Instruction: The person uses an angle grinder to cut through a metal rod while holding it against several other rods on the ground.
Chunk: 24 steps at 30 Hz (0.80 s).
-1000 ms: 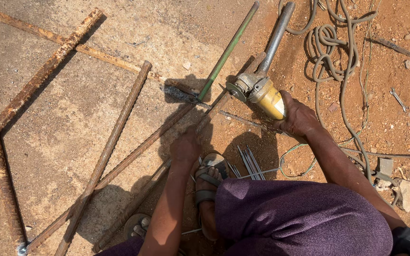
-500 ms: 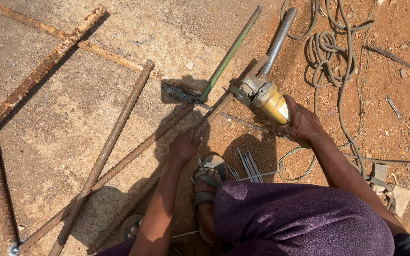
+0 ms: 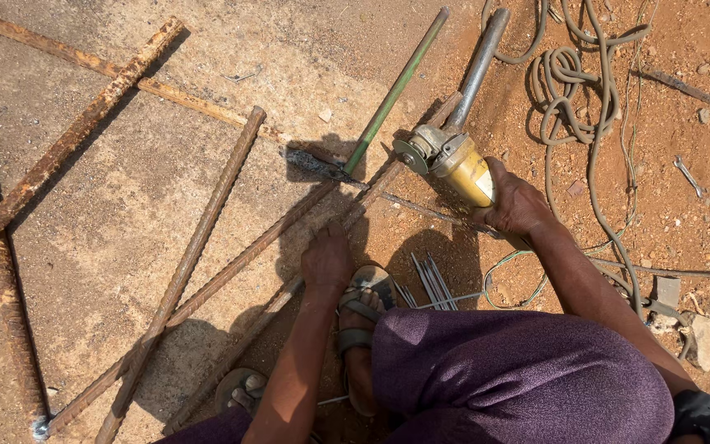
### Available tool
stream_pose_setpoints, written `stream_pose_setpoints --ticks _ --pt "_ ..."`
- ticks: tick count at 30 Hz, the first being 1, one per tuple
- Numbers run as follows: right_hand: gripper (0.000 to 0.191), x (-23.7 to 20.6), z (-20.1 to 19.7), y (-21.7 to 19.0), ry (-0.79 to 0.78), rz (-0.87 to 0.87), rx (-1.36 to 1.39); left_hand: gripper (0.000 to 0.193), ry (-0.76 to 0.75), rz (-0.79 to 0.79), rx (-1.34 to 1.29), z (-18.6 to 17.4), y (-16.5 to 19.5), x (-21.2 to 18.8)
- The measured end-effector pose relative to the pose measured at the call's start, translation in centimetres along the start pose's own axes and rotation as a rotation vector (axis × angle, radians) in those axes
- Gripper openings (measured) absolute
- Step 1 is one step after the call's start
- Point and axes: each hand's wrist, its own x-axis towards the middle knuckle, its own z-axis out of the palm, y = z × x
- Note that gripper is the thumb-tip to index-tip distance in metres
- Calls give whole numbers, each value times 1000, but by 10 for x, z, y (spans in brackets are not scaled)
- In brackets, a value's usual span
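My right hand grips a yellow angle grinder, its disc held just above a rusty ribbed steel bar that runs diagonally across the ground. My left hand presses down on that bar, close to my sandalled foot. A second rusty bar lies alongside it under the grinder. A green rod points from the bars up toward the top of the view.
More rusty bars cross the concrete slab at left. A grey pipe, coiled cable, a wrench and stones lie on red dirt at right. Thin welding rods sit by my foot.
The grinder and my right hand have shifted slightly left and down toward the bar. My left hand stays on the bar.
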Motion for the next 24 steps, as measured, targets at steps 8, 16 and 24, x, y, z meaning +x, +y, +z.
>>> stream_pose_setpoints --ticks 8,16,24 --pt "109 1 2 2 1 -3 -60 20 -2 -22 -37 -3 1 0" --pt "109 -1 3 2 13 -10 -38 21 33 0 -18 0 0 1" --pt "113 1 0 -2 -5 17 -29 22 58 15 -16 1 1 -1"
